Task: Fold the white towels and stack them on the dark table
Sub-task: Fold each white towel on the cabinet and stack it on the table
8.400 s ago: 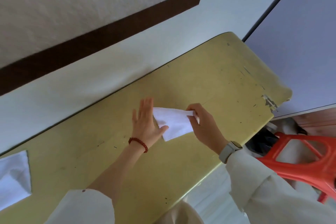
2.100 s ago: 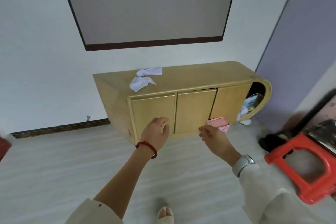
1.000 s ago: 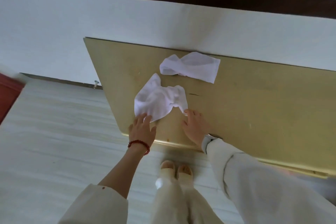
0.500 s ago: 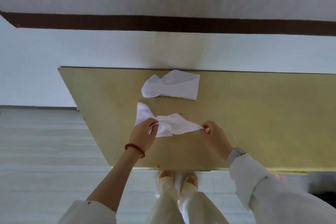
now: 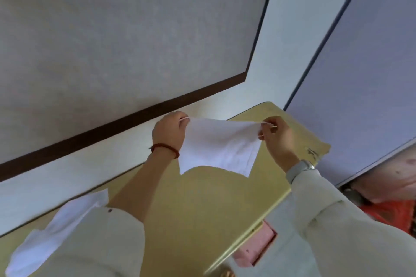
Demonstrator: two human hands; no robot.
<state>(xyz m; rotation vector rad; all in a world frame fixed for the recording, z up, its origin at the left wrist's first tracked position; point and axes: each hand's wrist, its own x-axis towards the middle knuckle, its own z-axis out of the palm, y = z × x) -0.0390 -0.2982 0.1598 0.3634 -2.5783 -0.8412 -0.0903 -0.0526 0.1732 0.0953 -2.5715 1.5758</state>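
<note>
White towel (image 5: 219,146) hangs spread in the air above the yellow desk (image 5: 202,209), stretched between two raised hands, its two lower corners dangling free toward the desk top. At the far left of the desk, near the wall, a second white towel (image 5: 51,229) lies rumpled on the surface, partly hidden behind the left sleeve (image 5: 96,245). The left hand (image 5: 168,132), with a red bead bracelet (image 5: 165,148) at the wrist, is curled and pinches the held towel's upper left corner. The right hand (image 5: 278,137) likewise pinches the upper right corner between thumb and fingers; a pale watch (image 5: 300,168) sits on that wrist above a cream sleeve. Below the desk's near edge, a pink box (image 5: 256,247) shows on the floor side. At the far right, an orange stool (image 5: 391,213) stands beside the desk's rounded end. Behind the desk, a grey panel with a dark brown border (image 5: 135,114) covers the wall.
</note>
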